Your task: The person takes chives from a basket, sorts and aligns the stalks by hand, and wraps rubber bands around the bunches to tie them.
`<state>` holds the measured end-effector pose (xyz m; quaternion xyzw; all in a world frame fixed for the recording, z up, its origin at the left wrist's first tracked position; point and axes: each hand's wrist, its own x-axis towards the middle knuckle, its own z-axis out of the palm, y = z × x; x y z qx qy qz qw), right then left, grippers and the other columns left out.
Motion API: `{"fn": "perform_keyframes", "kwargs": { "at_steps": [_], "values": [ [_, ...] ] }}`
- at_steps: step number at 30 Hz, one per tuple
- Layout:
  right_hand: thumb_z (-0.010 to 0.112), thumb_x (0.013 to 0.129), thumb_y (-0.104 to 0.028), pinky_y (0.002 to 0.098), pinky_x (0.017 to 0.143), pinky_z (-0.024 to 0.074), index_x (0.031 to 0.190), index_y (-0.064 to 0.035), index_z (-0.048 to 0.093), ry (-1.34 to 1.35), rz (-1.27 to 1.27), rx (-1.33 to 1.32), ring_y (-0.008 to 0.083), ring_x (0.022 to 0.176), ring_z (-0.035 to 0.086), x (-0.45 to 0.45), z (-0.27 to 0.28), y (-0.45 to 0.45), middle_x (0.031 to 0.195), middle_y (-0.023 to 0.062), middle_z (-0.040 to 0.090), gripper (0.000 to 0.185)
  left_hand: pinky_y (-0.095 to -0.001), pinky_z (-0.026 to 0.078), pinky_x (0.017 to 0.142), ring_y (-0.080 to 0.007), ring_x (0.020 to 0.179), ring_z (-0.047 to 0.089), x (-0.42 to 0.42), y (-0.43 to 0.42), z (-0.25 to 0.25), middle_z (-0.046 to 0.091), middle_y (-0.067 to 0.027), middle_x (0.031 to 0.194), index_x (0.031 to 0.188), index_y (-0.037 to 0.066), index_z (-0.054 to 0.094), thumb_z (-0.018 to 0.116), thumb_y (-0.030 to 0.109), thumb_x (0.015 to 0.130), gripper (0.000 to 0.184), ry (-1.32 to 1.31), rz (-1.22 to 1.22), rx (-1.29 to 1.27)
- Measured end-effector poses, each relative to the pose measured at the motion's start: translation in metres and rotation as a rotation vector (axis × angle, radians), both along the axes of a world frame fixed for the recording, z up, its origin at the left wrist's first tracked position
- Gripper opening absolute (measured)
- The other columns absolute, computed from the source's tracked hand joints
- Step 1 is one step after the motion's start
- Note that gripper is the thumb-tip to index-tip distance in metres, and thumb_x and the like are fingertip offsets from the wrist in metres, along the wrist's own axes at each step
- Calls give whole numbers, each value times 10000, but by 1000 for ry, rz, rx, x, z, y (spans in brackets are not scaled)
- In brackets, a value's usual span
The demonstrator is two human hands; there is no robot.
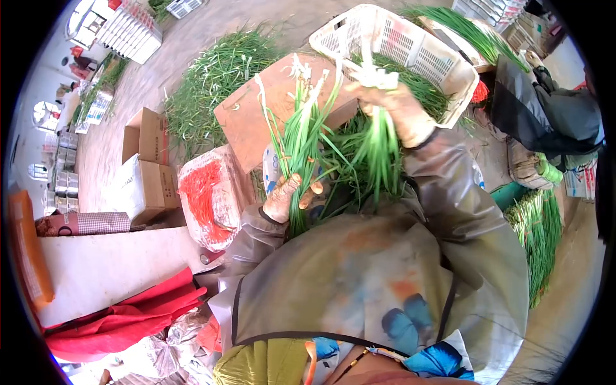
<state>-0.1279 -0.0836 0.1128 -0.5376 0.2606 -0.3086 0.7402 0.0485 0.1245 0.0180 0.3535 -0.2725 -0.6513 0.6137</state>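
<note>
My left hand (286, 197) is closed around the lower, leafy part of a bunch of green chives (300, 131). Its pale stem ends point up and away from me, fanned loosely over a brown board. Further right and higher, my right hand (401, 109) grips a second bunch of chives (378, 151) just below its white ends, with the leaves hanging down toward my lap. That hand is slightly blurred. More loose chives (346, 144) lie between the two bunches, close to my apron (333, 269).
Ahead stands a white plastic crate (423, 61) with greens inside. A large heap of chives (218, 83) lies on the floor, left of the board (250, 109). Red ties (204, 192) rest on a wrapped block beside cardboard boxes (151, 167). Bundled chives (539, 237) stand at right.
</note>
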Motion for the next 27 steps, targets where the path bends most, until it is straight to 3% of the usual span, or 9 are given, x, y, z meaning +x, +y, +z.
{"fn": "perform_keyframes", "kwargs": {
  "at_steps": [2, 5, 7, 15, 17, 21, 24, 26, 27],
  "values": [
    [678, 774, -153, 217, 577, 450, 996, -15, 614, -55, 45, -51, 106, 682, 560, 21, -32, -8, 879, 36, 650, 269, -210, 357, 447, -123, 479, 441, -4, 1, 1, 603, -144, 800, 1212, 64, 429, 572, 379, 857, 496, -35, -35, 10],
    [684, 762, -144, 245, 564, 446, 908, -9, 640, 75, 93, -110, 111, 638, 552, 35, -47, -9, 788, 33, 644, 204, -214, 355, 453, -136, 491, 450, -6, 6, 4, 600, -137, 800, 1216, 56, 423, 538, 428, 863, 526, -125, -165, 25],
    [690, 747, -132, 261, 560, 441, 845, -17, 653, 151, 56, -121, 109, 599, 540, 34, -43, -6, 708, 26, 625, 156, -224, 363, 463, -137, 504, 458, -7, 10, 4, 605, -137, 810, 1220, 56, 420, 539, 436, 861, 536, -95, -126, 42],
    [695, 733, -106, 236, 525, 425, 885, -12, 640, 75, 27, -51, 101, 588, 536, 26, -64, -2, 727, 21, 619, 187, -254, 438, 580, -167, 682, 559, 2, 5, -12, 610, -132, 969, 1195, 65, 454, 570, 405, 847, 500, -28, -30, 144],
    [706, 734, -130, 246, 526, 430, 880, -5, 646, 132, 79, -59, 112, 584, 543, 26, -59, -1, 720, 32, 626, 201, -268, 457, 602, -187, 821, 593, 2, 3, -14, 606, -122, 972, 1167, 65, 477, 603, 359, 830, 465, -23, -51, 142],
    [717, 737, -173, 254, 526, 434, 879, 6, 651, 218, 119, -90, 120, 575, 552, 24, -61, -6, 709, 47, 631, 238, -276, 464, 636, -189, 880, 598, 4, 4, -17, 603, -126, 1013, 1179, 41, 479, 603, 348, 833, 479, 33, -59, 133],
    [710, 736, -182, 256, 533, 435, 875, 10, 643, 263, 120, -126, 121, 572, 549, 23, -73, -8, 707, 51, 626, 246, -281, 479, 707, -192, 916, 599, 4, 6, -15, 585, -134, 1093, 1193, 15, 483, 590, 315, 850, 468, -1, 8, 169],
    [698, 735, -177, 262, 545, 438, 869, 9, 631, 337, 114, -189, 127, 570, 544, 21, -80, -9, 709, 51, 621, 239, -292, 474, 811, -190, 976, 582, 1, 8, -15, 562, -135, 1157, 1210, 10, 483, 570, 292, 867, 453, 63, 185, 165],
    [685, 737, -179, 268, 554, 441, 869, 2, 624, 348, 102, -208, 134, 568, 542, 17, -82, -8, 700, 54, 612, 232, -344, 449, 894, -218, 1041, 557, 3, 8, -11, 552, -141, 1172, 1179, 41, 505, 559, 277, 876, 387, 123, 143, 133]
  ]
}}
